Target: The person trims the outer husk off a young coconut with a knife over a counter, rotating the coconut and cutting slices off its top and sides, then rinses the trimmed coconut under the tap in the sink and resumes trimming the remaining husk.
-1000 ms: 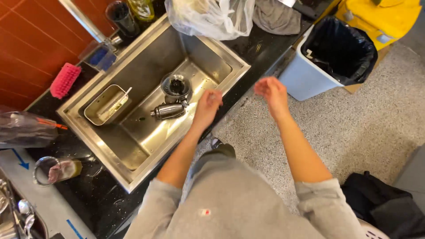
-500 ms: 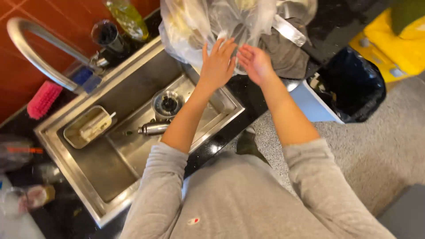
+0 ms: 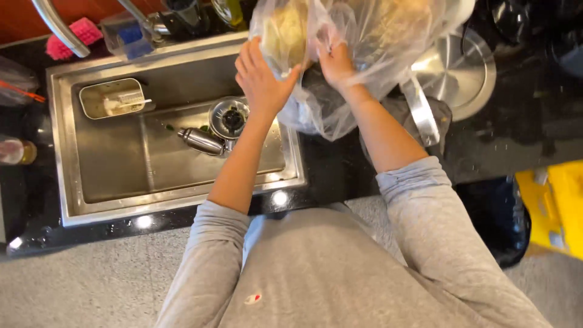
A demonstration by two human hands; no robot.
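Note:
A clear plastic bag (image 3: 364, 54) with pale, leafy-looking contents sits on the dark counter just right of the steel sink (image 3: 79, 200). My left hand (image 3: 261, 76) presses flat against the bag's left side with fingers spread. My right hand (image 3: 335, 61) pinches the bag's plastic near its middle. Both grey sleeves are pushed up the forearms. What lies deeper inside the bag is blurred by the plastic.
In the sink lie a small steel cup (image 3: 201, 141) on its side, a round drain strainer (image 3: 229, 117) and a rectangular steel container (image 3: 112, 97). A pink brush (image 3: 71, 37) and faucet (image 3: 54, 25) stand behind. A steel pan (image 3: 452, 76) rests right of the bag; a yellow object (image 3: 549, 206) is on the floor.
Both hands rose from beside the sink front up to the plastic bag and took hold of it. The view swung right and closer to the counter.

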